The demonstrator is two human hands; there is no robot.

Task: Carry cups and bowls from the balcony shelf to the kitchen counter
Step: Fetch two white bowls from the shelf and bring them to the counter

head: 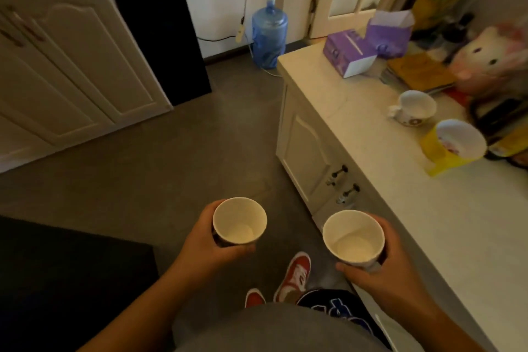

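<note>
2 paper cups in hand, both upright, held over floor beside kitchen counter [445,226].
L hand [204,243] fingers wrapped round left cup [239,221]; R hand [383,268] fingers curled round right cup [353,238], just by counter edge. On counter already: white mug [414,108] w/ handle, yellow cup [454,146] near it, purple boxes [350,51] further back.

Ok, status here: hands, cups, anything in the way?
Left hand grips left cup, right hand grips right cup, both empty. Neither on the counter yet. White mug, yellow cup farther along it; path open.
</note>
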